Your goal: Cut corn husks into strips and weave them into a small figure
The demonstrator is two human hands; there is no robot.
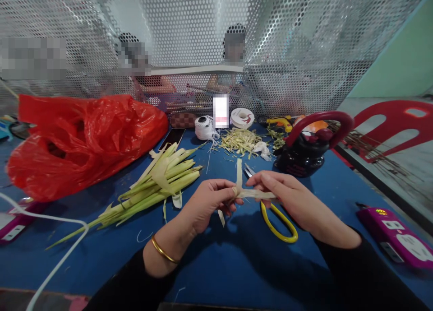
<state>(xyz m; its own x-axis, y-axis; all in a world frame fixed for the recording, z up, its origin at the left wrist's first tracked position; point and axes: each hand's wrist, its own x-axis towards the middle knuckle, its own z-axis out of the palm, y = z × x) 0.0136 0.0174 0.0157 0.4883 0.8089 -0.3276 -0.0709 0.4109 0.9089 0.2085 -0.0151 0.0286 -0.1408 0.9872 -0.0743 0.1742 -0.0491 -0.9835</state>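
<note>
Folding in hand: left hand [206,200] and right hand [287,198] both pinch one leaf strip [252,193] (scissors [275,218] beneath); next fold needs firm tension.

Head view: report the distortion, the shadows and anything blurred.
Head view: wide-angle bending curves the mesh screen and table edges; soft shadows fall on the blue table under the left hand and right hand holding the leaf strip; faces behind the mesh are pixelated.
</note>
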